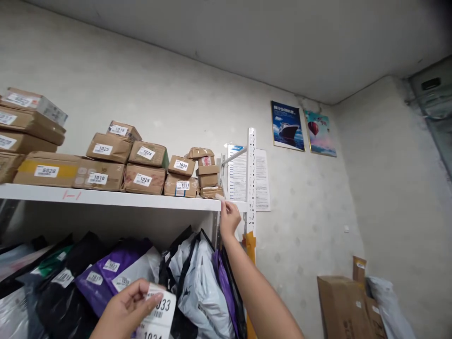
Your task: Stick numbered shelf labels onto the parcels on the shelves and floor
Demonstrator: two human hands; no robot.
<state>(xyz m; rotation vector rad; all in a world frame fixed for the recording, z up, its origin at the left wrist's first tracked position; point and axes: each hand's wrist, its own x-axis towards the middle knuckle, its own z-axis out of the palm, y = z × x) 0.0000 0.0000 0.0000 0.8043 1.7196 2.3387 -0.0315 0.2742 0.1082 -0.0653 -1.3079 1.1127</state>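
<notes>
My left hand (129, 308) grips a strip of white number labels (164, 313) between thumb and fingers; "33" and part of another number can be read. Raised to the shelf's right end, my right hand (229, 220) pinches a small pale label (219, 197) edge-on, its print not readable. The label is at the front of a flat brown box (211, 192), the lowest of a small stack; whether it touches the box I cannot tell. Left of that stack sits a box marked 1031 (190, 186), with a box marked 1030 (181, 165) on top.
More labelled cartons (143, 180) line the white shelf (116, 199). Below it, plastic parcel bags (205, 287) are packed side by side. A perforated white post (251, 179) stands at the shelf's right end. Large cartons (341, 306) stand by the wall at lower right.
</notes>
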